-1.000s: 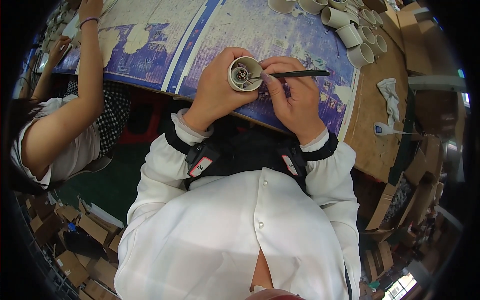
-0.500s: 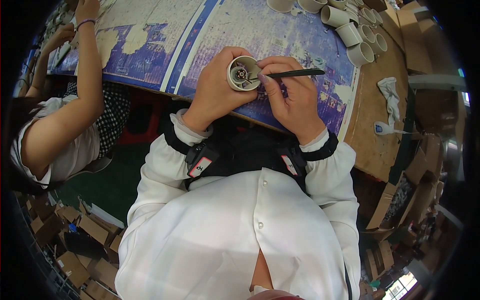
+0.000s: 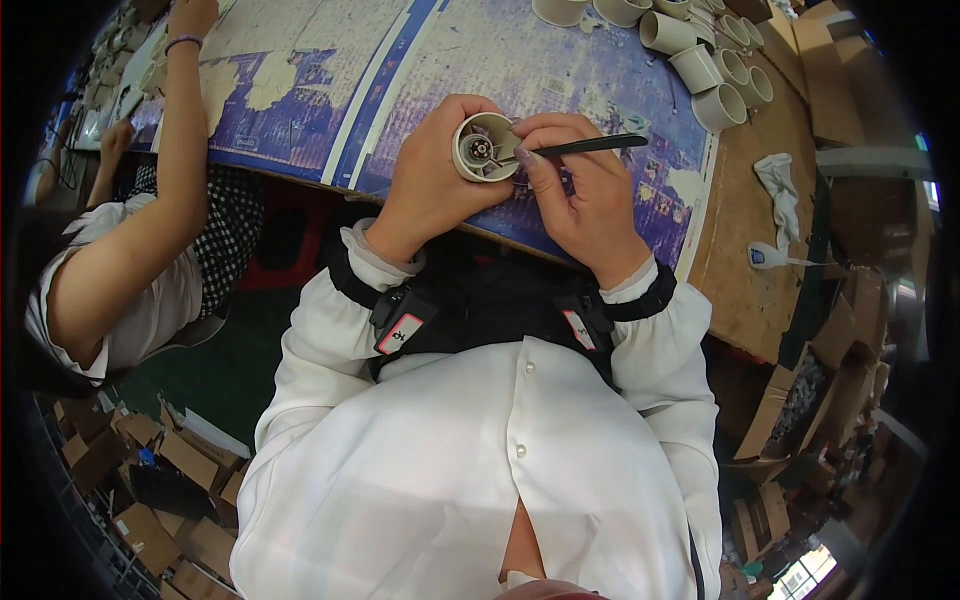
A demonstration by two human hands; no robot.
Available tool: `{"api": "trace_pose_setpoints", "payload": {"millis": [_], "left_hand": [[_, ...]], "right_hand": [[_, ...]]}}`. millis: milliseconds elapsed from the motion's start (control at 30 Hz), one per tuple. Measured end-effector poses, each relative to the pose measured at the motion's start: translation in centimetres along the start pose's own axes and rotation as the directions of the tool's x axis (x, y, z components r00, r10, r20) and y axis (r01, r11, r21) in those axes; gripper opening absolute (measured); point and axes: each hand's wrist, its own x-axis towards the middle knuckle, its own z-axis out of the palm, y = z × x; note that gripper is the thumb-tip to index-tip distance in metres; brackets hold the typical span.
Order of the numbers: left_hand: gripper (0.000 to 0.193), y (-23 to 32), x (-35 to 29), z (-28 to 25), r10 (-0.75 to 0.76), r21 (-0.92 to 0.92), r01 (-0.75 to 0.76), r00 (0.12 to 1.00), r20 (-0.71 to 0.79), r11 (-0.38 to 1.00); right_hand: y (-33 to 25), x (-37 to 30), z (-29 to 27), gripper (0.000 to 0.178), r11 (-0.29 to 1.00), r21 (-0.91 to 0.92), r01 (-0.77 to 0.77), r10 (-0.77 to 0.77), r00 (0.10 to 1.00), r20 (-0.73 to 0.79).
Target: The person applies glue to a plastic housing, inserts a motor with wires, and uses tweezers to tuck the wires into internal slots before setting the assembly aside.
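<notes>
My left hand (image 3: 432,172) is wrapped around a white cylindrical housing (image 3: 462,158), its open mouth tilted toward me above the table's front edge. Inside the housing sits a round motor-like part (image 3: 481,150) with a dark ring and a small metallic centre. My right hand (image 3: 588,190) pinches a slim black tool (image 3: 605,145), shaped like tweezers, between thumb and fingers. The tool's broad end points right, while its thin end reaches into the housing beside the round part. Exactly what the tip touches is too small to make out.
Several similar white housings (image 3: 697,68) lie clustered at the far right of the table (image 3: 480,60). A white cloth (image 3: 778,190) and a small white bottle (image 3: 768,256) lie on the brown board at right. Another person's arm (image 3: 180,170) rests over the table at left.
My hands, the housing and the tool stay almost in place, with only a tiny shift of the tool. At left, the other person's arms have moved.
</notes>
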Motion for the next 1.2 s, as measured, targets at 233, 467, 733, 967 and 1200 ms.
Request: {"api": "trace_pose_setpoints", "payload": {"millis": [233,467,733,967,1200], "left_hand": [[0.050,-0.02,0.08,0.07,-0.020,-0.014,0.021,1.000,0.001,1.000],[0.051,-0.45,0.07,0.15,-0.020,-0.010,0.020,1.000,0.004,1.000],[0.052,-0.79,-0.03,0.26,0.011,0.002,-0.011,1.000,-0.009,1.000],[0.052,-0.38,-0.06,0.28,-0.031,-0.047,0.030,0.999,-0.015,0.998],[0.052,-0.40,0.10,0.31,-0.036,-0.052,0.035,0.999,-0.011,0.998]], "right_hand": [[0.03,0.00,0.06,0.009,1.000,0.000,-0.014,0.014,1.000,0.006],[0.20,-0.03,0.32,0.009,0.999,-0.047,0.009,-0.008,1.000,0.015],[0.21,-0.21,0.39,0.009,0.999,-0.047,0.013,-0.012,1.000,0.008],[0.21,-0.22,0.45,0.010,0.998,-0.056,0.024,-0.023,1.000,0.020],[0.21,-0.26,0.56,0.010,0.997,-0.070,0.029,-0.028,0.999,0.018]]}}
